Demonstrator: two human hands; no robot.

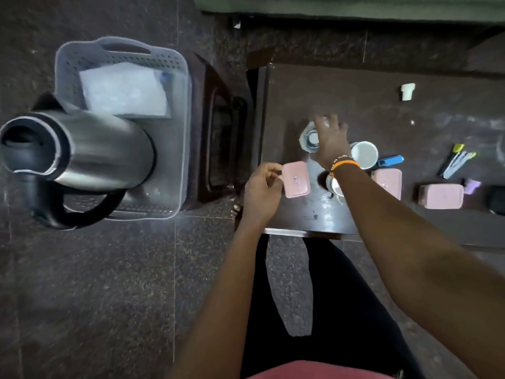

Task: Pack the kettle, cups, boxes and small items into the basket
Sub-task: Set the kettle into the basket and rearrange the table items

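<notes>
A steel kettle point(90, 151) with a black handle stands in the grey perforated basket point(120, 53) at the left, beside a white packet point(123, 88). My left hand point(261, 192) grips a pink box point(296, 179) by its left edge, just above the dark table point(355, 91). My right hand point(329, 139) hovers with fingers spread over a clear glass point(308, 138), not closed on it. A white cup point(364, 154) stands right of that wrist, and another cup point(334, 186) is partly hidden under my forearm. Two more pink boxes point(389, 181) point(441, 196) lie to the right.
The basket rests on a dark stool point(218, 149) beside the table. A blue item point(390, 160), pens point(455, 160), a small purple item point(472, 186), a white cap point(408, 91) and a black object point(497, 199) lie on the table. Speckled floor surrounds everything.
</notes>
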